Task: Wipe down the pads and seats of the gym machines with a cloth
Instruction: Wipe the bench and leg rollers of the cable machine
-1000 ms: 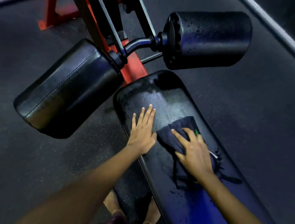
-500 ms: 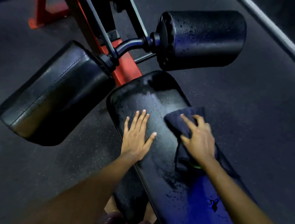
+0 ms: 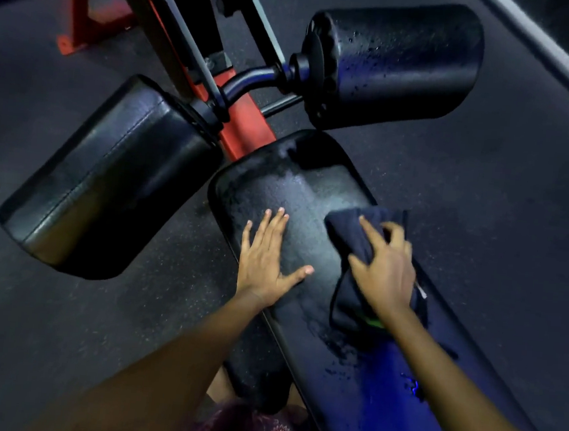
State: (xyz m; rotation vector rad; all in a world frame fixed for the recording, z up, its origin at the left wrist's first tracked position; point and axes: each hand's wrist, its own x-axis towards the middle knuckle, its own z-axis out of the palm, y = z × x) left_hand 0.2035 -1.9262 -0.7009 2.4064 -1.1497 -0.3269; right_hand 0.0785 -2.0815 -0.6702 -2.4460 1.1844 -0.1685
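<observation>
Right hand (image 3: 386,270): fingers (image 3: 369,231) spread and slightly bent over the dark cloth (image 3: 351,241), pressing it onto the bench pad (image 3: 295,195). I can't tell if the far fingers curl round the fold or just lie on it. Cloth sits bunched at the pad's right edge, a fold sticking out ahead of the fingertips, the rest trailing under the palm toward the wrist; a green bit shows at its near end. Left hand (image 3: 267,262): fingers straight and close together, thumb splayed right, flat on the pad near its left edge, holding nothing. The hands are near each other but apart, with a bare strip of pad between. Pad surface looks misted grey around the left hand, with dark droplets on the near part under a blue sheen. Beyond the pad's far end: red frame (image 3: 246,126), one roller pad (image 3: 399,64) to the right with droplets on it, another roller pad (image 3: 107,179) to the left. Dark speckled floor (image 3: 484,198) all round.
</observation>
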